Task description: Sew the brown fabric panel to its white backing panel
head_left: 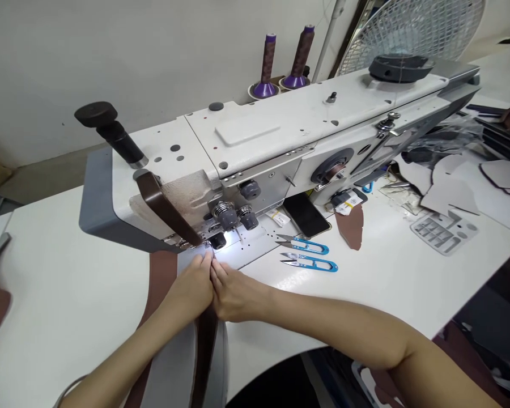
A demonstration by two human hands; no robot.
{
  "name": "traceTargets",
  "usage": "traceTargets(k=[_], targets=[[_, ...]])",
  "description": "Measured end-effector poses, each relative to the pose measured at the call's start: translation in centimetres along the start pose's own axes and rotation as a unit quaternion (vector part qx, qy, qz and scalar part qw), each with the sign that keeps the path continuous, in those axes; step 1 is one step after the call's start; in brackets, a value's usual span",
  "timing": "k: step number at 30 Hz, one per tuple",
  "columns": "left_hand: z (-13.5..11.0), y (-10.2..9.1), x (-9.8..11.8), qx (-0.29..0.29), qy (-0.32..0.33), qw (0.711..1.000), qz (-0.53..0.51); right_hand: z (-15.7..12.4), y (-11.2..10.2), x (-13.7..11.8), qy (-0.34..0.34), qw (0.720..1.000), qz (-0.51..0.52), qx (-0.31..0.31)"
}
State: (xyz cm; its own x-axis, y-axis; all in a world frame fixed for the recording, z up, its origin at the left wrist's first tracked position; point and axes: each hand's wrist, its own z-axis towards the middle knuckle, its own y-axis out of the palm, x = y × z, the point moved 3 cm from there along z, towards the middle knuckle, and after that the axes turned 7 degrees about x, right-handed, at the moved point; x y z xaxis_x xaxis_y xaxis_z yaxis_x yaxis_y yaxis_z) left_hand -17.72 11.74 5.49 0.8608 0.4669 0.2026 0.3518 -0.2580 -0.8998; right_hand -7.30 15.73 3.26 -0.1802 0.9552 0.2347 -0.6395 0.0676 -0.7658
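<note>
Beneath the head of a white industrial sewing machine (255, 127), both my hands close together on a long piece of brown and grey material (170, 368). The fingers of my left hand (198, 283) are pressed together on it just in front of the lit needle area. Touching it on the right, my right hand (233, 292) has its fingers bunched on the same material. The piece runs from the needle area down past the table's front edge. My hands hide the exact spot where the fingers pinch.
Right of my hands lie two blue thread snips (312, 263) and a black phone (308, 215). Brown thread cones (268, 62) stand behind the machine, near a white fan (412, 28). Cut grey pieces (448, 181) and a grey template (444, 232) lie farther right.
</note>
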Motion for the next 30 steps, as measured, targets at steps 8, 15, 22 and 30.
traceTargets(k=[8, 15, 22, 30], targets=[[-3.5, 0.3, 0.7, -0.056, -0.019, 0.998, -0.021, -0.4, -1.9, -1.6, -0.028, 0.999, 0.020, -0.001], [-2.0, 0.2, 0.8, -0.042, 0.010, 0.999, -0.031, -0.2, -0.9, -1.1, -0.023, 0.999, 0.023, 0.003], [-0.4, -1.0, 0.8, -0.022, -0.025, 0.998, -0.048, 0.1, -0.3, 0.4, -0.020, 1.000, 0.002, -0.006], [-2.8, 0.4, 1.2, -0.053, -0.016, 0.995, -0.082, -0.5, -1.7, -1.9, -0.037, 0.997, 0.056, -0.027]])
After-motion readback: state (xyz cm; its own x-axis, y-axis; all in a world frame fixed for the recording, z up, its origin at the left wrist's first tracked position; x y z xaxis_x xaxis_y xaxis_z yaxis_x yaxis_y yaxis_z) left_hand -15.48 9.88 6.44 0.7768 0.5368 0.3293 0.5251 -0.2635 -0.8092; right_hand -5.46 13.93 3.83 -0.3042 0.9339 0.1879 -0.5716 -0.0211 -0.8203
